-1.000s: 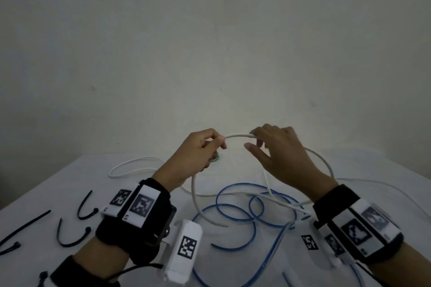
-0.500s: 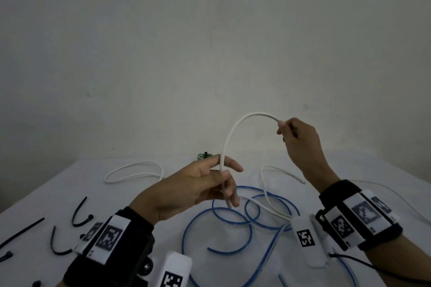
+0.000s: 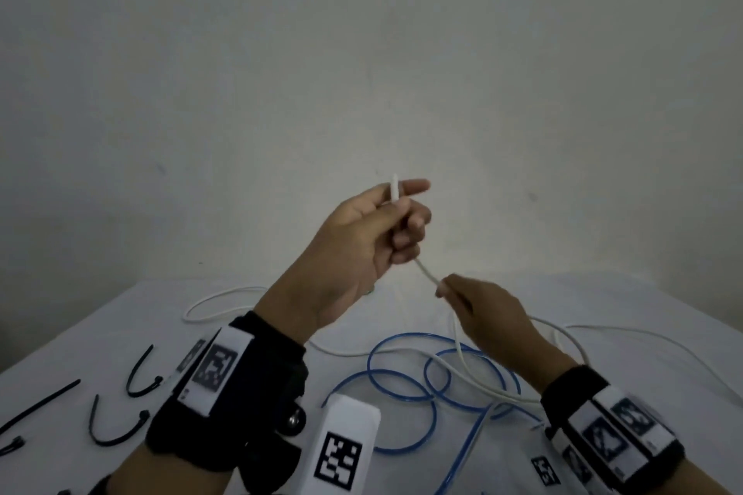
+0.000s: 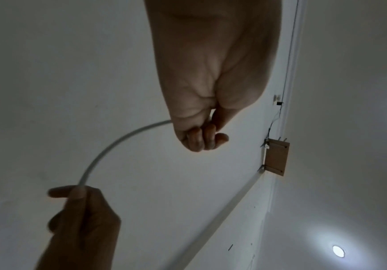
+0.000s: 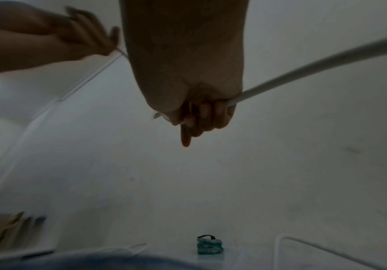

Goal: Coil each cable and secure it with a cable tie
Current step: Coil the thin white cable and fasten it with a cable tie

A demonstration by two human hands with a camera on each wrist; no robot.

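My left hand [image 3: 386, 229] is raised above the table and grips the white cable [image 3: 426, 273] near its end, the tip sticking up past my fingers. My right hand [image 3: 474, 305] pinches the same cable a short way lower, to the right. From there the white cable runs down in loops over the table [image 3: 563, 293]. The left wrist view shows the white cable [image 4: 109, 151] arcing from my left hand [image 4: 204, 135] to my right hand [image 4: 79, 201]. A blue cable [image 3: 406, 386] lies in loose loops beneath both hands. Several black cable ties [image 3: 116, 430] lie at the left.
A white cloth covers the table, which stands against a plain wall. A small green coiled item [image 5: 208, 244] sits at the table's far side. More white cable [image 3: 225, 301] loops at the back left and trails off right.
My left hand has risen and now grips the cable near its end. My right hand dropped from above down to below the left hand, still holding the white cable.
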